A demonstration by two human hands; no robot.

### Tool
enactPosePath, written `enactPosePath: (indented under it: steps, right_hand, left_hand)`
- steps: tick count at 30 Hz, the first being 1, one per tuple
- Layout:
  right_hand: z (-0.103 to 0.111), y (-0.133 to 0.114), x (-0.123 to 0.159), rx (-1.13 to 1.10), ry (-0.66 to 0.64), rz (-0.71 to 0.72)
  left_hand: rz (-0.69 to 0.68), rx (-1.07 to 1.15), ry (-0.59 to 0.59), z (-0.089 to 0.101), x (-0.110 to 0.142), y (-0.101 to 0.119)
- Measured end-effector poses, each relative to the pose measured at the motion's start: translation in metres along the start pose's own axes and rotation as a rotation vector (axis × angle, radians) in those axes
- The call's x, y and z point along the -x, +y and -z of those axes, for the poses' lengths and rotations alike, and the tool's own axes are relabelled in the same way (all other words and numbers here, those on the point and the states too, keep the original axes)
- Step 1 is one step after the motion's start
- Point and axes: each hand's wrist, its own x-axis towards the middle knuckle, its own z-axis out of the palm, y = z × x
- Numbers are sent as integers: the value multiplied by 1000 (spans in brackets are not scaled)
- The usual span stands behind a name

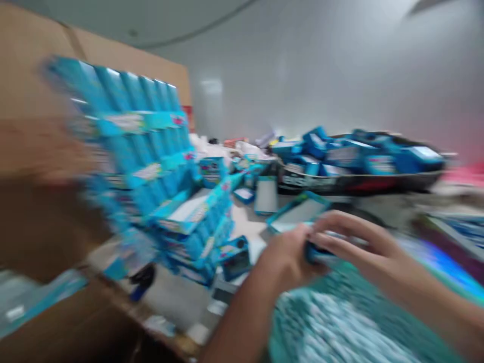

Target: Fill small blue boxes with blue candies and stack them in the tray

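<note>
The picture is smeared by motion. My left hand (287, 254) and my right hand (353, 239) meet low in the middle, both closed around a small blue box (315, 253) held between them. Just behind them a flat blue-rimmed box (297, 212) lies on the table. A tall stack of blue boxes (151, 166) rises at the left, stepping down toward my hands. Patterned teal cloth (340, 327) fills the bottom right under my forearms.
A dark tray (359, 182) heaped with blue boxes sits at the back right. Brown cardboard (34, 151) stands along the left and lower left. More loose blue boxes (234, 259) and white sheets lie on the table. A pale wall is behind.
</note>
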Motion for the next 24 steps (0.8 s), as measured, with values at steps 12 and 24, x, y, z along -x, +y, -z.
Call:
enactPosePath:
  steps: [12, 24]
  right_hand:
    - [9, 11, -5, -536, 1, -267]
    - [4, 16, -8, -724, -166, -247]
  left_hand:
    - [-97, -71, -112, -4, -11, -4]
    - [-43, -121, -134, -2, -10, -4]
